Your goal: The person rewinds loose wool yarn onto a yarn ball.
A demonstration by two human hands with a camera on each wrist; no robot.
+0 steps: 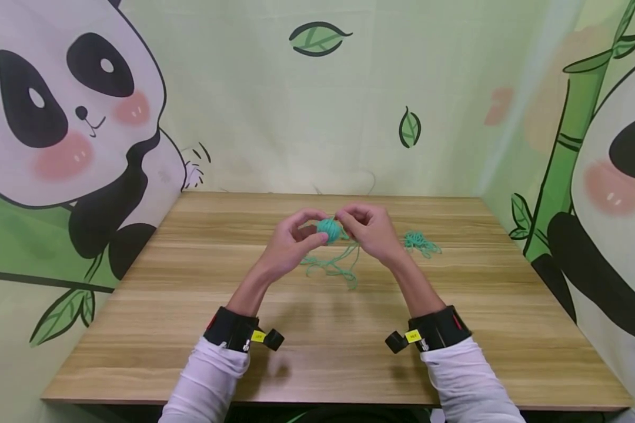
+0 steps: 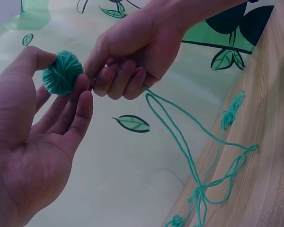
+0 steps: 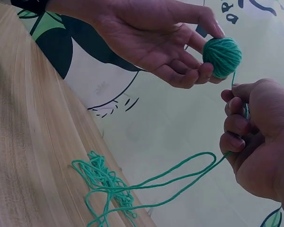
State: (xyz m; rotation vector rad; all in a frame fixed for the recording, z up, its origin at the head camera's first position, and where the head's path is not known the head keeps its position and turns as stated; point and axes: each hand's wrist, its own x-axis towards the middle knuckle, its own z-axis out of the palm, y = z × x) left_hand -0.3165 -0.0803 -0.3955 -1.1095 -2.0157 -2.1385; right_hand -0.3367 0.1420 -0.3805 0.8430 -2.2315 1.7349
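A small ball of teal yarn (image 1: 328,231) is held up above the table between the thumb and fingers of my left hand (image 1: 292,242). Close beside it, my right hand (image 1: 371,231) pinches the yarn strand (image 3: 234,79) that leads off the ball, its other fingers curled over the strand. From the right hand's lower side, loose yarn (image 2: 173,124) hangs in long loops down to the table. In the right wrist view the ball shows neat, wound layers, with the strand running straight from its underside to the right fingertips.
On the wooden table (image 1: 201,329), a loose tangle of yarn (image 1: 332,267) lies under the hands. A second small heap of yarn (image 1: 422,243) sits to the right. Behind the table hangs a backdrop (image 1: 243,106) printed with pandas and leaves.
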